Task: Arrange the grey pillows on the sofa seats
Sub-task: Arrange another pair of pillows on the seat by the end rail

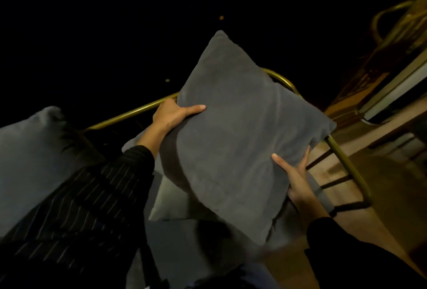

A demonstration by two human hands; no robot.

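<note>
In the head view, nearest the camera, a dark pinstriped sleeve (pixel 76 215) crosses the lower left, and a plain dark sleeve (pixel 360 254) fills the lower right corner. Both belong to the person's arms, which reach forward to one grey pillow (pixel 233 131) held up in the middle of the frame, tilted so one corner points up and away.

The left hand (pixel 172 114) grasps the pillow's left edge: the thumb lies flat across the front face while the fingers wrap behind, out of sight. The right hand (pixel 298 180) grips the lower right edge, thumb on the front, fingers spread along the side and back of the fabric.

Under the held pillow, a lighter grey cushion (pixel 168 198) lies on the sofa seat (pixel 184 249), partly covered by it. Another grey pillow (pixel 30 157) leans at the far left, half hidden by the striped sleeve.

A brass-coloured metal frame (pixel 129 113) runs behind the pillows, bends at the corner and comes down the right side of the seat. Beyond it to the right is a wooden floor (pixel 379 173). The upper half of the frame is too dark to tell anything.
</note>
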